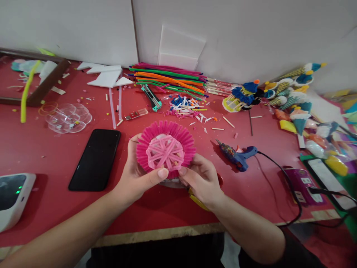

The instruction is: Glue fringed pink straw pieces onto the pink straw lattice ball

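Note:
A round pink pipe-cleaner craft piece (165,149) is held up over the front of the table. Its rim is a deep pink fuzzy fringe, and paler pink strips cross like spokes over its middle. My left hand (141,175) grips it from the left, thumb on the lower front. With thumb and bent fingers, my right hand (199,176) pinches its lower right edge. Most fingers of the left hand are hidden behind the piece. Partly covered beneath my hands are a yellow object (198,201) and something clear, neither of which I can make out.
Right of my hands lies a blue glue gun (237,154), its cord running to a purple power block (302,186). A black phone (95,160) lies left. Behind are a utility knife (151,97), pipe cleaners (170,80), cut bits (185,106) and a clear tray (69,118).

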The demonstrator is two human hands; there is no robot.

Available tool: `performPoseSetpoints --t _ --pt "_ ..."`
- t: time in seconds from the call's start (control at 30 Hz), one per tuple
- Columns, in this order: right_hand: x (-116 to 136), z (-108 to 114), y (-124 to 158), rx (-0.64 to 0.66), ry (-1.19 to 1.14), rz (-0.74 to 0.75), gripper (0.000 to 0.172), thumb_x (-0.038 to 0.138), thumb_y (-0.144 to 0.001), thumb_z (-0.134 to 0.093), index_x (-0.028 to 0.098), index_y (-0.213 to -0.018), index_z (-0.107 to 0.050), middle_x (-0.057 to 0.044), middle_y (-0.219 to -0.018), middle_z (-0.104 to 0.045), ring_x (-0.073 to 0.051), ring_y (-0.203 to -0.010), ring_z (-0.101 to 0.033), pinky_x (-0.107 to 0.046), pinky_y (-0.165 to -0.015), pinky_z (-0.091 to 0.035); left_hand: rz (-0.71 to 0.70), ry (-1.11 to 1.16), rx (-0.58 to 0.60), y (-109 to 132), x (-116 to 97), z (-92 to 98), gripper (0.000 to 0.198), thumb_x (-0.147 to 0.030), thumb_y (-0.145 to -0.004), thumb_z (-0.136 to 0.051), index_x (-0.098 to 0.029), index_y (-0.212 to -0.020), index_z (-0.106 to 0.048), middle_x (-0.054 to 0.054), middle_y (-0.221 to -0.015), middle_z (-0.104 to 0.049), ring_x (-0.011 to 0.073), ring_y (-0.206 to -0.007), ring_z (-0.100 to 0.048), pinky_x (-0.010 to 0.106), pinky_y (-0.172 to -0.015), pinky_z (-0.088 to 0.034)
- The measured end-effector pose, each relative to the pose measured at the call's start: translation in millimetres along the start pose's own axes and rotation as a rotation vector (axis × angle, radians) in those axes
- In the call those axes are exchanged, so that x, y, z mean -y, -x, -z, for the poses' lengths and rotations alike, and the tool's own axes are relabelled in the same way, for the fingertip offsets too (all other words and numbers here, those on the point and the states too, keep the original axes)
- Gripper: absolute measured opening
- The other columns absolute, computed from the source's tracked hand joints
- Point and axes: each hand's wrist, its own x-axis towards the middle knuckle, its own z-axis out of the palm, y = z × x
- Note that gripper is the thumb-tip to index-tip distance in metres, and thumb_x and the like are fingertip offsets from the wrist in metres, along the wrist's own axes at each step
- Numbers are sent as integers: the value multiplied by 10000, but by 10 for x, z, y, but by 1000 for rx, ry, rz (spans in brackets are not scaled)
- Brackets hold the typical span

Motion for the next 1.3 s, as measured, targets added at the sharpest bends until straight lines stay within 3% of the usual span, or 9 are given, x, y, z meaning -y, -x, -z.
performPoseSetpoints --t 0.17,0.37,0.53,0.63,0.77,0.97,1.07,1.17,1.3 --pt "0 16 -3 -24 24 -51 216 409 -775 -831 225 -797 -721 65 -552 -496 -86 -481 -433 -250 -549 -508 -6 17 0 -3 -20 -18 588 -223 -636 -931 -346 -1123 -625 -11 -1103 -731 224 -1030 -726 351 -916 -609" --pt "13 14 -18 -19 2 -65 185 367 -755 -848 232 -775 -724 73 -543 -480 -79 -467 -390 -248 -539 -494 4 60 -43 -5 -22 -26 606 -153 -575 -947 -316 -1080 -655 10 -1074 -740 268 -1045 -726 371 -911 -610" --pt "4 51 -15 30 -24 -75 199 376 -787 -832 234 -891 -739 41 -671 -593 -59 -479 -387 -213 -490 -435 79 92 -118 -27 -46 -33 655 -291 -557 -982 -298 -1121 -649 26 -1121 -750 287 -1076 -723 387 -921 -606" --pt "9 83 -4 3 3 -71 229 388 -790 -833 230 -914 -723 25 -754 -642 -53 -503 -428 -195 -474 -401 126 158 -194 -77 -84 -29 677 -348 -533 -995 -276 -1102 -635 15 -1058 -767 281 -986 -747 414 -885 -618" --pt "33 101 -10 -112 114 -16 223 425 -850 -774 216 -905 -718 13 -724 -658 -67 -507 -480 -194 -446 -372 85 222 -210 -144 -109 -5 576 -346 -588 -974 -257 -1049 -641 -2 -997 -771 254 -968 -742 397 -899 -606" --pt "93 133 -84 -94 107 24 279 450 -903 -710 206 -782 -653 21 -678 -654 -66 -479 -522 -191 -425 -406 52 248 -201 -209 -123 39 520 -374 -602 -963 -261 -1001 -649 -34 -884 -752 197 -861 -729 368 -864 -605" --pt "119 184 -121 -120 142 52 214 399 -870 -753 205 -810 -686 4 -714 -703 -74 -478 -549 -202 -418 -439 11 257 -206 -248 -177 54 524 -397 -610 -947 -273 -1036 -667 -13 -937 -753 217 -948 -721 358 -853 -607" --pt "145 239 -160 -162 142 92 164 341 -840 -780 212 -803 -684 9 -715 -708 -85 -497 -571 -214 -433 -476 -18 275 -217 -282 -235 64 384 -388 -734 -850 -284 -1064 -683 19 -1064 -753 239 -1093 -692 355 -868 -598" --pt "185 274 -217 -149 69 88 176 352 -847 -766 216 -820 -657 29 -693 -666 -87 -497 -575 -211 -423 -470 -12 309 -206 -305 -255 84 280 -423 -770 -803 -268 -981 -706 38 -1072 -749 241 -1086 -687 355 -841 -598"
